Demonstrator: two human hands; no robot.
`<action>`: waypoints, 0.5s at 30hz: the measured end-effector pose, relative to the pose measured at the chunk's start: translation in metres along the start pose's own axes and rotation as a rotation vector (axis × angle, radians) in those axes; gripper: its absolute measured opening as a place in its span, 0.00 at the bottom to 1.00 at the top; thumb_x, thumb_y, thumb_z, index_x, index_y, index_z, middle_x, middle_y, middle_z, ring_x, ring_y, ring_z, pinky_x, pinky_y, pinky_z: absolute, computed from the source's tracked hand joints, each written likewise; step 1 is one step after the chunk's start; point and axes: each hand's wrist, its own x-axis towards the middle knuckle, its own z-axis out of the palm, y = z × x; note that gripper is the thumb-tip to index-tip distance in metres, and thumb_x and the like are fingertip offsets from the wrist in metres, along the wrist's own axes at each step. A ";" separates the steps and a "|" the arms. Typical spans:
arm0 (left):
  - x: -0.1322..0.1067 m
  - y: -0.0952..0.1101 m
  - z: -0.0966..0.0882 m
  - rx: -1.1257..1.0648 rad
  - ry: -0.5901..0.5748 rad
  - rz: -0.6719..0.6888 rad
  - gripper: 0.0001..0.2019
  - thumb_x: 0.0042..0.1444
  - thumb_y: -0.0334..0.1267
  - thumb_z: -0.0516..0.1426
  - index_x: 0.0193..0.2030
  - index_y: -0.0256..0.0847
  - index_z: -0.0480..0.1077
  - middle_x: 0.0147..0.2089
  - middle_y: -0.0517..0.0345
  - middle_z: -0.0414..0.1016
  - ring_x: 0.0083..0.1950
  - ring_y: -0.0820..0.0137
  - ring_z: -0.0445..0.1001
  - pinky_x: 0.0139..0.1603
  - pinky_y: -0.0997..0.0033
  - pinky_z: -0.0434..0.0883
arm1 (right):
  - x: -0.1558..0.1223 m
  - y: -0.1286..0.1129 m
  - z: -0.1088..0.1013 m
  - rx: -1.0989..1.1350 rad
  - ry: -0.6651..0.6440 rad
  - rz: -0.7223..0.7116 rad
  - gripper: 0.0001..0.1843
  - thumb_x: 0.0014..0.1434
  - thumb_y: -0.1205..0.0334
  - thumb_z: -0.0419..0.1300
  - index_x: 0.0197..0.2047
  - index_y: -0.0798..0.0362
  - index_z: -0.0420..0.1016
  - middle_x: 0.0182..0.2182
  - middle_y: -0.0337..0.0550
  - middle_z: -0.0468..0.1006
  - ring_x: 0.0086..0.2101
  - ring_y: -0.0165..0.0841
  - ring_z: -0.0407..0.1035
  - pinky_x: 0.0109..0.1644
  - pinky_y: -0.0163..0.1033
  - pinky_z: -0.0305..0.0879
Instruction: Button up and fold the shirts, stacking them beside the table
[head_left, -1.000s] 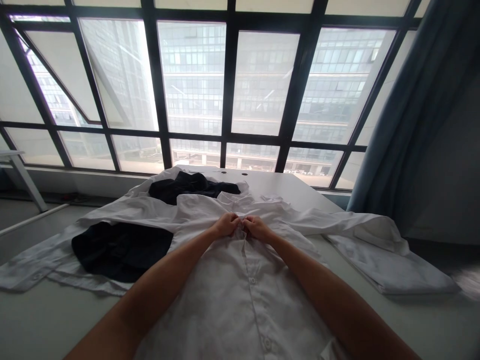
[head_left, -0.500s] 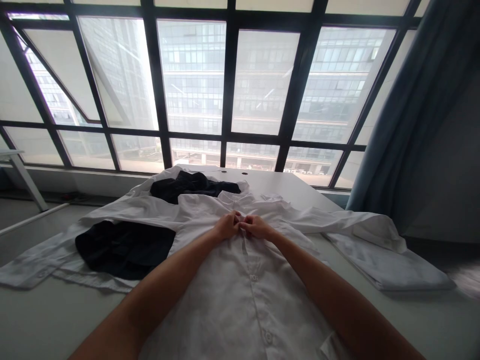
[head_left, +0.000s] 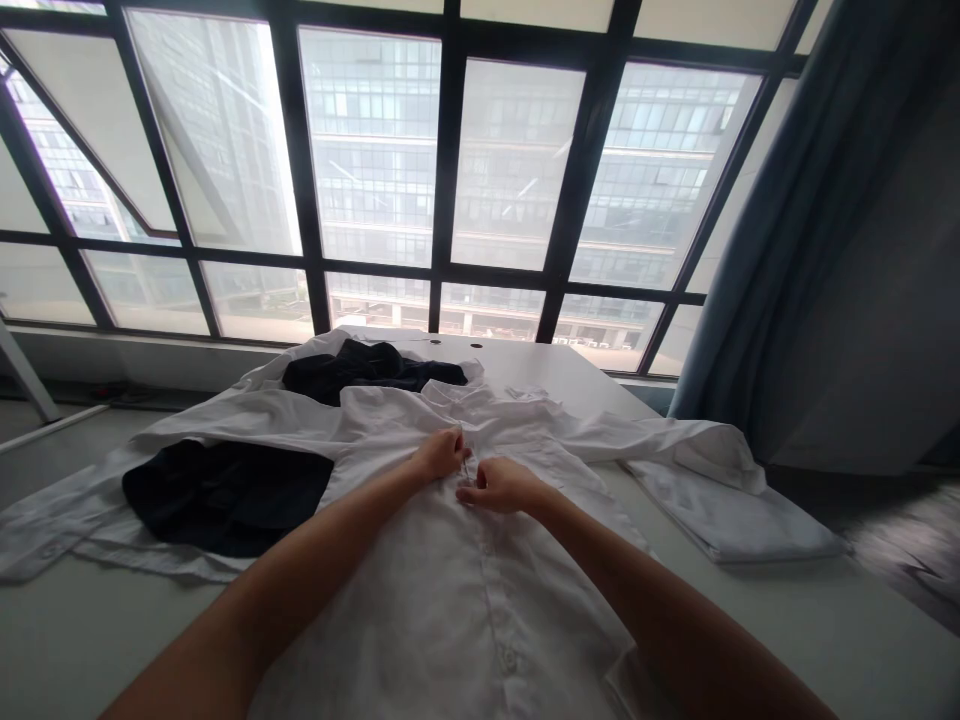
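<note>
White shirt [head_left: 405,590] lies spread beneath both hands [head_left: 505,484].

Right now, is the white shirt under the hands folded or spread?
Spread: the white shirt lies across the table, one sleeve stretched out toward the curtain.

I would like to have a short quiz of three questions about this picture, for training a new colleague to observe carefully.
1. Which thing lies by the picture-right sleeve of the white, long-sleeved cloth shirt? A) red plastic basket; B) flat, whitish, folded-looking bundle; C) steel iron.
2. True or false: the hands are far apart, one on each sleeve.
3. Of two black, crumpled cloth patches, which is nearer the black-framed glass window: the patch by the left forearm or the patch near the collar?

Key: 1: B. 2: False; the left hand and right hand are close together at the shirt's front. 3: The patch near the collar.
</note>
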 end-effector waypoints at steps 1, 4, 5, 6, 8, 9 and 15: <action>-0.004 0.003 -0.003 0.011 -0.037 0.014 0.06 0.53 0.37 0.60 0.29 0.40 0.69 0.27 0.59 0.70 0.29 0.69 0.67 0.35 0.72 0.64 | -0.001 -0.001 0.001 -0.011 0.010 0.010 0.20 0.50 0.45 0.64 0.19 0.52 0.74 0.17 0.42 0.72 0.23 0.34 0.66 0.29 0.36 0.54; -0.019 0.012 -0.011 0.003 -0.167 0.054 0.06 0.53 0.37 0.59 0.26 0.40 0.71 0.25 0.58 0.71 0.25 0.70 0.65 0.32 0.73 0.63 | -0.003 -0.005 0.006 -0.051 0.074 0.041 0.16 0.53 0.50 0.61 0.22 0.52 0.76 0.20 0.44 0.74 0.25 0.34 0.67 0.28 0.36 0.53; -0.024 0.016 -0.013 -0.016 -0.190 0.059 0.06 0.52 0.35 0.59 0.25 0.40 0.72 0.25 0.57 0.72 0.25 0.71 0.66 0.32 0.73 0.63 | -0.004 -0.006 0.007 -0.050 0.086 0.047 0.15 0.54 0.52 0.61 0.23 0.52 0.76 0.20 0.44 0.74 0.25 0.34 0.67 0.28 0.36 0.53; -0.030 0.019 -0.015 -0.039 -0.199 0.058 0.06 0.52 0.33 0.59 0.25 0.39 0.72 0.25 0.57 0.73 0.25 0.71 0.66 0.32 0.73 0.63 | -0.004 -0.006 0.008 -0.040 0.096 0.050 0.14 0.54 0.54 0.60 0.22 0.52 0.76 0.20 0.44 0.74 0.24 0.34 0.67 0.28 0.35 0.52; -0.039 0.026 -0.016 -0.091 -0.182 0.019 0.07 0.50 0.30 0.58 0.23 0.39 0.73 0.24 0.56 0.73 0.26 0.70 0.67 0.34 0.73 0.64 | -0.004 -0.006 0.009 -0.009 0.111 0.050 0.14 0.53 0.54 0.61 0.21 0.52 0.76 0.19 0.43 0.74 0.23 0.33 0.66 0.27 0.35 0.52; -0.042 0.029 -0.016 -0.110 -0.172 -0.011 0.07 0.49 0.30 0.57 0.22 0.39 0.73 0.23 0.55 0.73 0.27 0.69 0.68 0.35 0.73 0.64 | -0.005 -0.006 0.010 0.005 0.111 0.047 0.15 0.53 0.53 0.61 0.20 0.53 0.75 0.18 0.43 0.74 0.23 0.32 0.66 0.27 0.35 0.52; -0.043 0.037 -0.014 -0.179 -0.212 -0.162 0.11 0.45 0.29 0.59 0.15 0.40 0.68 0.16 0.58 0.64 0.27 0.67 0.68 0.35 0.71 0.65 | -0.010 -0.012 0.009 -0.056 0.097 0.045 0.15 0.55 0.53 0.59 0.24 0.52 0.78 0.23 0.47 0.78 0.26 0.37 0.70 0.30 0.36 0.57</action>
